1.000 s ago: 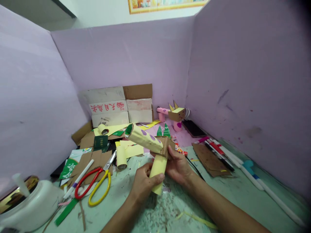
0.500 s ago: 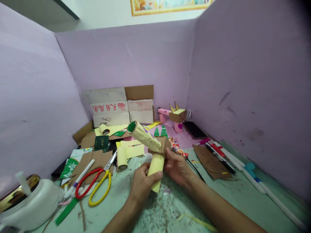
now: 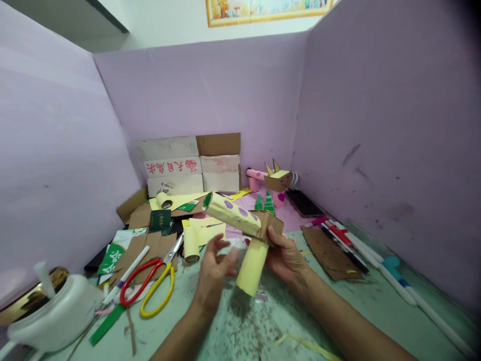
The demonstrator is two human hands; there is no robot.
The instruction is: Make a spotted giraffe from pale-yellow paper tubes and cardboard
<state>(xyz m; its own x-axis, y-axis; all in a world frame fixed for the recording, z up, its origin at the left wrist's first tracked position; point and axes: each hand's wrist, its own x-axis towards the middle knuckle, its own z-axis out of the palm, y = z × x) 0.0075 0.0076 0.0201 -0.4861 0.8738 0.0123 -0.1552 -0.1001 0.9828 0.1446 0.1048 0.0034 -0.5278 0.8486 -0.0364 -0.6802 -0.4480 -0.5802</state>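
My right hand (image 3: 287, 255) grips a cardboard and paper model by its small brown box (image 3: 268, 225). From the box a yellow paper-covered tube (image 3: 235, 214) with purple spots reaches up to the left, its end green inside. A second yellow tube (image 3: 252, 271) hangs below the box, tilted. My left hand (image 3: 216, 263), slightly blurred, is just left of this lower tube with fingers apart and nothing in them. Two green paper spikes (image 3: 269, 203) show behind the model. Further back stands a pink model (image 3: 276, 183) with a box head and pointed ears.
Scissors (image 3: 150, 288) with red and yellow handles lie at left, near a white teapot-like vessel (image 3: 56, 311). Yellow paper rolls (image 3: 191, 245) and cardboard scraps lie behind. At right are cardboard pieces (image 3: 332, 253), several markers (image 3: 343, 235) and a phone (image 3: 303, 202). Purple walls enclose the table.
My left hand has let go of the lower tube and moved left, its fingers opening. The model has shifted right and turned in my right hand, showing more purple spots.
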